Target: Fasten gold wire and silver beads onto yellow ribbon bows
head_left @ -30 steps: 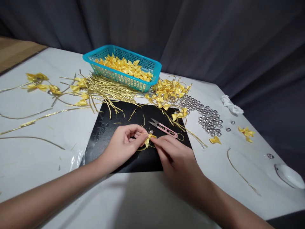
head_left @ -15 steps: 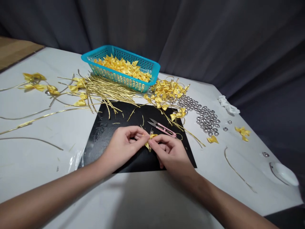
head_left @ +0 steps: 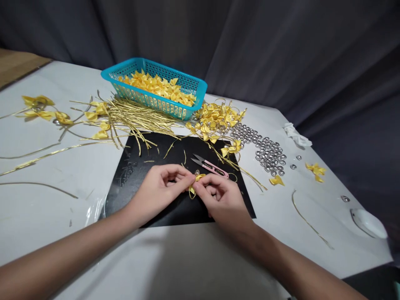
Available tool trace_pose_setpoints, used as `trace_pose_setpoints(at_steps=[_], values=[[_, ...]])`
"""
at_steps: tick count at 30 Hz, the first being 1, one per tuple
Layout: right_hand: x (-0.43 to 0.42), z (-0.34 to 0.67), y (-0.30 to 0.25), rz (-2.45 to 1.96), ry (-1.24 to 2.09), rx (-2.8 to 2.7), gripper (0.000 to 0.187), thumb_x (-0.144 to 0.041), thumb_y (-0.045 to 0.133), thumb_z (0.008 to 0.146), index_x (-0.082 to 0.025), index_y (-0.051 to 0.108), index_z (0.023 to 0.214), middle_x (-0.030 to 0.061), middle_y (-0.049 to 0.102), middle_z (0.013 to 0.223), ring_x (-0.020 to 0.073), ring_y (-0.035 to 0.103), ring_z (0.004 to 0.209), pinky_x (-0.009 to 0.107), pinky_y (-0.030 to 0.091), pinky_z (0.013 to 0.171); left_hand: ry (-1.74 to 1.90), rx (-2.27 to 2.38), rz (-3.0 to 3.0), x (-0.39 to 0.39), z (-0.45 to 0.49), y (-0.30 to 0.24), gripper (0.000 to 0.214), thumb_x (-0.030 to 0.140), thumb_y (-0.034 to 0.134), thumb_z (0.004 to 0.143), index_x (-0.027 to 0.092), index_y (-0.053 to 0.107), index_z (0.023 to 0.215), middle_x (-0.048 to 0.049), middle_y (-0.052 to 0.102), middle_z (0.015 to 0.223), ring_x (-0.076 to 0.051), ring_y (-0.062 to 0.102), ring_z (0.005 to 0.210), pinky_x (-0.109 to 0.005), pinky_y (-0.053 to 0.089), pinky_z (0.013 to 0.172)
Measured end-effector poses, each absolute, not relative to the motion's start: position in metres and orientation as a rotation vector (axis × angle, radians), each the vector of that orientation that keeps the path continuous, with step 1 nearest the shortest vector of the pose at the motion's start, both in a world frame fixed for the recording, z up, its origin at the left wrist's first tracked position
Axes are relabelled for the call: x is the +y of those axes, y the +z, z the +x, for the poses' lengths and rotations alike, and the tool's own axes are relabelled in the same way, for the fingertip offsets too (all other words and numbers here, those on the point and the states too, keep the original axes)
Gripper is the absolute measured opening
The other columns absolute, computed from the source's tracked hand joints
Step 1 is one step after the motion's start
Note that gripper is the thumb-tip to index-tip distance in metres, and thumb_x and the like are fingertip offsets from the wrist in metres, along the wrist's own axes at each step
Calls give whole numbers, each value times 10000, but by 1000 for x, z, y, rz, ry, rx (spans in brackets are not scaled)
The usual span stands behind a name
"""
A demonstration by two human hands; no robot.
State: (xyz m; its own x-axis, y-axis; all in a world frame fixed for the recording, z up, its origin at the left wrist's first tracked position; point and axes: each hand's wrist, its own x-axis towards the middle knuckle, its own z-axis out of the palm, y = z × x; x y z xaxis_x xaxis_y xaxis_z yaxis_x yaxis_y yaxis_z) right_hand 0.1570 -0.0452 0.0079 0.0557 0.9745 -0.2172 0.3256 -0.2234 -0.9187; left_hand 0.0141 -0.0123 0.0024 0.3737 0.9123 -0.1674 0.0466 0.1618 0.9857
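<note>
Both of my hands meet over a black mat [head_left: 150, 166] in front of me. My left hand [head_left: 161, 187] pinches a small yellow ribbon bow [head_left: 195, 183] with a silver bead on top, fingers closed. My right hand [head_left: 220, 196] also pinches the bow from the right, fingers curled. A thin gold wire loop hangs under the bow. Pink thread snips [head_left: 211, 165] lie on the mat just beyond my fingers.
A teal basket [head_left: 125, 73] of yellow bows stands at the back. Gold wire pieces [head_left: 137, 118] lie in front of it. Finished bows [head_left: 215, 118] and silver beads [head_left: 265, 150] sit to the right. Loose bows [head_left: 40, 108] lie far left. A white dish [head_left: 368, 223] rests near the right edge.
My right hand has drawn in closer to the left one and curled its fingers on the bow. The view has shifted slightly right.
</note>
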Motion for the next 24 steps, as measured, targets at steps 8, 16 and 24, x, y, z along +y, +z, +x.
trace_pose_setpoints(at_steps=[8,16,24], values=[[-44,157,8,-1630,1245,-1295,180,-334,579,713,-160,561,674,-77,392,418,40,312,346,184,231,351,816,1034,1226,-12,15,1,166,276,649,683,111,647,696,-11,626,648,-96,538,613,-167,434,577],[-44,159,10,-1559,1257,-1120,271,-401,616,699,-171,526,811,-50,504,624,27,380,359,167,313,326,818,991,1233,-10,14,-1,163,267,645,690,107,632,719,-2,599,661,-86,514,610,-164,422,575],[-36,168,12,-1401,1266,-1328,155,-297,623,729,-153,596,780,-7,556,745,13,396,404,165,342,356,700,968,1457,-12,15,-2,175,279,584,758,116,646,743,-1,589,650,-95,494,598,-179,374,536]])
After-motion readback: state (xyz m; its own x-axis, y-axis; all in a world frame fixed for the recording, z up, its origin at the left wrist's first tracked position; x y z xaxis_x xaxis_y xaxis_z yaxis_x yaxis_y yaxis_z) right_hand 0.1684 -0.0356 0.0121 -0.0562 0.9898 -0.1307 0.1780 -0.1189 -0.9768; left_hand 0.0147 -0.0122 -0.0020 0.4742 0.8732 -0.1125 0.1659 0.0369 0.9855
